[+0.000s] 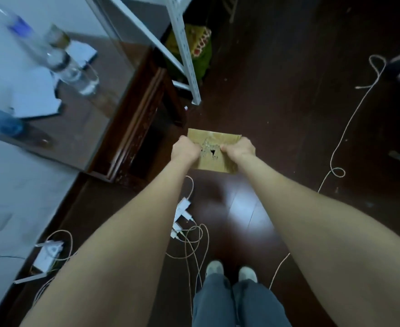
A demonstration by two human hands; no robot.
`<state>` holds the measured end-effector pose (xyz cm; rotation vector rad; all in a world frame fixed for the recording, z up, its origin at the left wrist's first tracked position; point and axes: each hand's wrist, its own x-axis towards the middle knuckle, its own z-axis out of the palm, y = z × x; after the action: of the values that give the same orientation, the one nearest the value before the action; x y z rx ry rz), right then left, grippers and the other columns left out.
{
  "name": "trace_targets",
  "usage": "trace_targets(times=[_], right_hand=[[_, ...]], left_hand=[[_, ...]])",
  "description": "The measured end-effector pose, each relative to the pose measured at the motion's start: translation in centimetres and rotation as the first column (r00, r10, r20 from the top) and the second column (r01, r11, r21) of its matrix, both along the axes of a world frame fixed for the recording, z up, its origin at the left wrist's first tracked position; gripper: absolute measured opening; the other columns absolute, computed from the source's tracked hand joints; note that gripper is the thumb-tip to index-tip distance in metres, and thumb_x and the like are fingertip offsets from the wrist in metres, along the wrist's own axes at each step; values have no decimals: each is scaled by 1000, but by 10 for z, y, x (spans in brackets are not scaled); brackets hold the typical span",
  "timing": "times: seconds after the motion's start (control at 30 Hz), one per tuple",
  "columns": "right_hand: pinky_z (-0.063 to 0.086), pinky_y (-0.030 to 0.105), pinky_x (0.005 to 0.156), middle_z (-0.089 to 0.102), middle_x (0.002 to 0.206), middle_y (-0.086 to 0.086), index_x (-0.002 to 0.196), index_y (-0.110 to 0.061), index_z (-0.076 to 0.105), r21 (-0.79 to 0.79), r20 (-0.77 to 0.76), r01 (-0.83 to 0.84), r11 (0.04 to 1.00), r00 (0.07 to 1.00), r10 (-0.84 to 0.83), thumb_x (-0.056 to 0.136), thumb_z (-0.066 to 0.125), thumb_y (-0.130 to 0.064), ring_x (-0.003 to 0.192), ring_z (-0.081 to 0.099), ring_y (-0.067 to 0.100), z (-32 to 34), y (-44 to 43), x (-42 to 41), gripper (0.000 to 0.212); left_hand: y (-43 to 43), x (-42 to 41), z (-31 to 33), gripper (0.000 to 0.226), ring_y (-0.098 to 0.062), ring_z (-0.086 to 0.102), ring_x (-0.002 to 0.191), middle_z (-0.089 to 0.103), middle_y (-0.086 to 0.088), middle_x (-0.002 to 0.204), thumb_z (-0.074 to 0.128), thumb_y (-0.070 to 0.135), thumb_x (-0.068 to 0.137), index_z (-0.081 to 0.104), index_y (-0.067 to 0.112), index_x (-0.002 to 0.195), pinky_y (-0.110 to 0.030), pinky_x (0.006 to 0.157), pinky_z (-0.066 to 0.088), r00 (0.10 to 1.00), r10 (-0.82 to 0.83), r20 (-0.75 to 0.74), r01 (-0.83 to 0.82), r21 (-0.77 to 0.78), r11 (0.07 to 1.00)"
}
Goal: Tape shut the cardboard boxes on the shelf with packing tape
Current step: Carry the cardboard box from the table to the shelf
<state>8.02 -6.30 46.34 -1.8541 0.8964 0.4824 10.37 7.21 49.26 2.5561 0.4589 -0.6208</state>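
Note:
A small brown cardboard box [214, 138] is held out in front of me above the dark floor, with glossy tape across its top and a torn dark hole near the middle. My left hand [186, 148] grips its left side with curled fingers. My right hand [237, 148] grips its right side the same way. The white metal shelf [184, 50] stands beyond the box, up and to the left. No tape roll is in view.
A glass-topped wooden table [114, 95] at left carries blurred bottles [71, 69] and papers. Cables and white chargers [182, 215] lie on the dark wood floor [288, 114] near my feet. A green and red bag [194, 48] sits behind the shelf leg.

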Motion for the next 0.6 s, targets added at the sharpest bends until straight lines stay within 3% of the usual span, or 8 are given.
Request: trace_targets(times=[0.3,0.5,0.6], right_hand=[[51,41,96,60,127,12,129,-9,54,28,159,-49,998,986,44,84,74,-35,114,59,29,189,-13,15,55],[51,40,92,58,127,11,131,-9,51,32,265,-76,997,962,65,87,71,-33,114,57,28,265,-15,26,54],[50,39,89,57,128,11,132,-9,49,35,301,-87,996,951,73,88,70,-32,115,56,28,288,-15,34,54]], left_hand=[[-8,7,183,42,-30,55,114,54,-15,128,52,26,94,47,4,129,-36,87,48,992,69,104,-60,-89,994],[-8,14,259,33,-27,57,104,58,-12,121,52,25,95,52,5,122,-32,72,42,978,55,202,-36,-92,995],[-7,23,282,31,-27,58,102,59,-12,119,52,24,94,54,5,119,-31,72,42,971,52,232,-31,-90,995]])
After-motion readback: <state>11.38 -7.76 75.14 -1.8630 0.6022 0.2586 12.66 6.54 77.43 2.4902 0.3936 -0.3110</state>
